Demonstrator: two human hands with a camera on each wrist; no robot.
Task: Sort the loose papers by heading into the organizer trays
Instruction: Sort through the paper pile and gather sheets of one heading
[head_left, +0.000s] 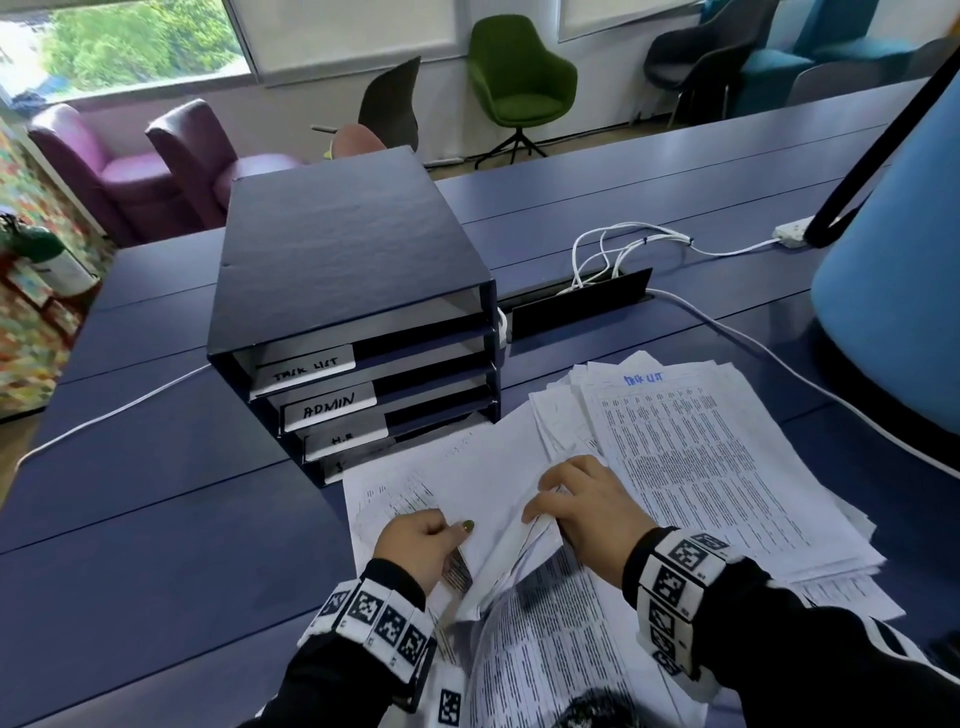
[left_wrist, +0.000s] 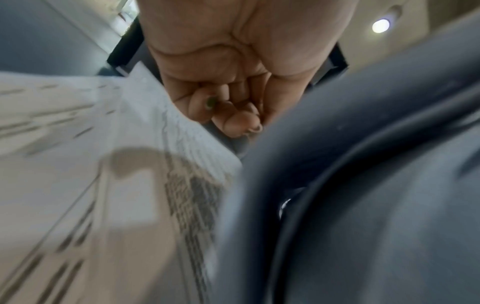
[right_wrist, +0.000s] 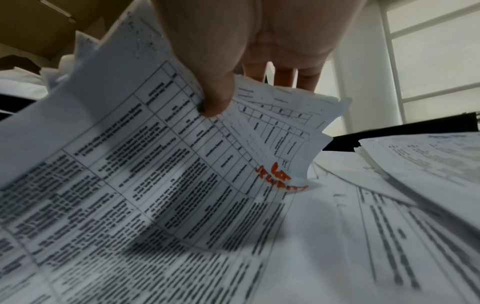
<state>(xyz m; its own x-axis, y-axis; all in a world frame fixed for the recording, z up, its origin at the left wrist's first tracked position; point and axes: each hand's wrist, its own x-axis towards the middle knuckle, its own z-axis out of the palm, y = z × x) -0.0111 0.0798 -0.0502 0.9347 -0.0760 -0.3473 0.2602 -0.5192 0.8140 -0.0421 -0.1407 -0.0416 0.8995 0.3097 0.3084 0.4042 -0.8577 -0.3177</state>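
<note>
A dark blue organizer (head_left: 353, 270) stands on the table, its trays labelled TASK LIST (head_left: 306, 369), ADMIN (head_left: 330, 410) and H.R; the lowest label is hidden behind paper. In front of it lie loose printed papers (head_left: 701, 457), the top sheet of the right pile headed TASK LIST in blue. My right hand (head_left: 576, 504) (right_wrist: 233, 90) pinches a few curled, lifted sheets (head_left: 498, 499) (right_wrist: 155, 154) between thumb and fingers; one bears an orange handwritten heading (right_wrist: 280, 179). My left hand (head_left: 426, 540) (left_wrist: 226, 115) grips the left edge of the same sheets, thumb on top.
A large blue lamp shade (head_left: 893, 291) on a black arm overhangs the right side. White cables (head_left: 623, 249) run from a black cable hatch (head_left: 576, 306) behind the papers. Bare blue table (head_left: 156, 493) lies left of the organizer. Chairs stand beyond the table.
</note>
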